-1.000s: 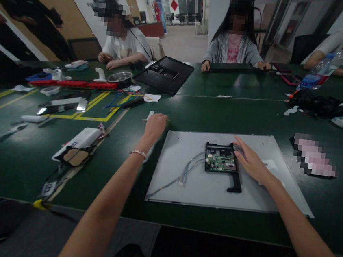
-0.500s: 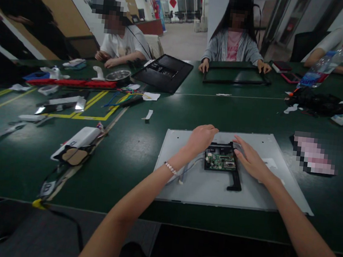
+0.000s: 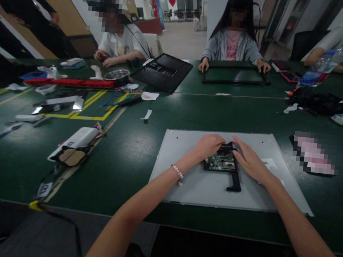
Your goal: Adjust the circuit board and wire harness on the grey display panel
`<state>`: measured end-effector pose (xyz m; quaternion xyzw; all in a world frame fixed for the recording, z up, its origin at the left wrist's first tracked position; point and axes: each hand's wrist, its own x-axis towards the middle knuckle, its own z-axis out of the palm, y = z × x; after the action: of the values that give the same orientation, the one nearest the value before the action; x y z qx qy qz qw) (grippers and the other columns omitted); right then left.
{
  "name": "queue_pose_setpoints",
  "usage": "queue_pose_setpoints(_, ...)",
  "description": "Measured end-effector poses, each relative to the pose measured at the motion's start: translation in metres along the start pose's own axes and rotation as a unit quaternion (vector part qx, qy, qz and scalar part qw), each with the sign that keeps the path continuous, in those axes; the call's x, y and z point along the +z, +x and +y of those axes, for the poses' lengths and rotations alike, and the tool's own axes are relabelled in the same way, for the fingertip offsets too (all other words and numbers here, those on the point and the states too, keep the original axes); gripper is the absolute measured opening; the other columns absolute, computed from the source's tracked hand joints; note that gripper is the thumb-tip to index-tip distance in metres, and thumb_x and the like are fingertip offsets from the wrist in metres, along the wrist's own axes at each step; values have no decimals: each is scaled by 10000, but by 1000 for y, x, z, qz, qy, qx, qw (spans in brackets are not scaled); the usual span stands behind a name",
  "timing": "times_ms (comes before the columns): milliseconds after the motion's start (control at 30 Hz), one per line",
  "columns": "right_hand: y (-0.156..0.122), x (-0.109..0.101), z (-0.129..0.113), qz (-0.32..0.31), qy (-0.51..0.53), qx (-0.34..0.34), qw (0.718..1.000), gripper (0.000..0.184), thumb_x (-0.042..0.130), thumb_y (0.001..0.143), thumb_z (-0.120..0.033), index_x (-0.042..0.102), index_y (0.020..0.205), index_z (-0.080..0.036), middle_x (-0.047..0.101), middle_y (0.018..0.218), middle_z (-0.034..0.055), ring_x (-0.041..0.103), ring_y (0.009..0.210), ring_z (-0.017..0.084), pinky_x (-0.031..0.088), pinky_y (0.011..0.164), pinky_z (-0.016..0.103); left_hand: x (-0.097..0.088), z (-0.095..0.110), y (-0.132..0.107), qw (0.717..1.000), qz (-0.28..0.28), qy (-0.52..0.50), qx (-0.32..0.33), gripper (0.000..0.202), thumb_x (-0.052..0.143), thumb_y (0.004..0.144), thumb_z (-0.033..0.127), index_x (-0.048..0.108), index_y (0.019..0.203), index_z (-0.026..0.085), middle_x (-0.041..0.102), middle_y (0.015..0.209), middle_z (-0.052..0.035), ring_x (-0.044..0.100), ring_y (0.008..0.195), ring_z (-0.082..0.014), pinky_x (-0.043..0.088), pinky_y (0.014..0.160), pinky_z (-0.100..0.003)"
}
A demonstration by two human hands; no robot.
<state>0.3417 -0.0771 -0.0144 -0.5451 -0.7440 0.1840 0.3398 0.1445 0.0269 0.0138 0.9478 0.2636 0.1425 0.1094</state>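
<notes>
A flat grey-white panel (image 3: pixel 189 187) lies on the green table before me. On its middle sits a black plastic bracket (image 3: pixel 235 182) holding a green circuit board (image 3: pixel 220 163). My left hand (image 3: pixel 210 146), with a beaded bracelet at the wrist, reaches over the bracket's upper left part. Its fingers are bent together at the top edge, and what they pinch, if anything, is hidden. At the bracket's upper right corner rests my right hand (image 3: pixel 250 158), its fingers stretched out and its thumb apart from them.
A pink-screened phone (image 3: pixel 314 153) lies right of the panel. To the left is a white battery pack (image 3: pixel 76 145) with a cable. Across the table, one person holds a black frame (image 3: pixel 236 83); near another lies a black back cover (image 3: pixel 165 72). A bottle (image 3: pixel 317 70) stands far right.
My left hand has moved to the right along the bracket's top edge and now covers more of the board's left side. My right hand stays nearly in place.
</notes>
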Motion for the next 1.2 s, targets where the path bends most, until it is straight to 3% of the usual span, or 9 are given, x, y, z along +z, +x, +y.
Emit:
queue_pose_setpoints(300,0,0,-2,-8,-7,1,1000,581,345,995,-477,236,1538,-301,504,1435,103,456,1336,277,347,1132,537,2,3,-2,999,7,43,3,249,499,945,168,720,1061,175,744,978,-106,688,942,-209,502,830,-307)
queue_pose_setpoints(600,0,0,-3,-11,-19,1,1000,579,352,997,-468,246,1537,-285,502,1429,120,466,1324,271,354,1129,523,2,4,-2,998,-6,49,-25,258,505,956,220,736,1071,206,761,971,-88,709,865,-218,492,715,-291)
queue_pose_setpoints(933,1,2,1,-4,-23,-9,1000,577,364,994,-456,273,1528,-257,524,1408,134,481,1309,277,367,1114,534,2,0,-1,999,11,-36,-34,269,516,925,199,697,1123,189,749,1058,-61,698,954,-188,508,823,-279)
queue_pose_setpoints(1067,1,1,-1,-5,-23,-7,1000,576,367,992,-456,272,1529,-268,508,1430,125,468,1325,276,362,1119,532,-5,2,-1,996,36,-77,-38,273,548,907,218,686,1138,171,740,1091,-57,686,998,-192,511,886,-298)
queue_pose_setpoints(1200,1,0,-3,-7,-22,-5,1000,574,365,997,-450,272,1525,-245,504,1428,131,457,1332,263,348,1133,512,-27,-7,-2,992,85,-82,-51,271,513,935,221,686,1130,150,722,1142,-69,664,1066,-188,495,960,-311)
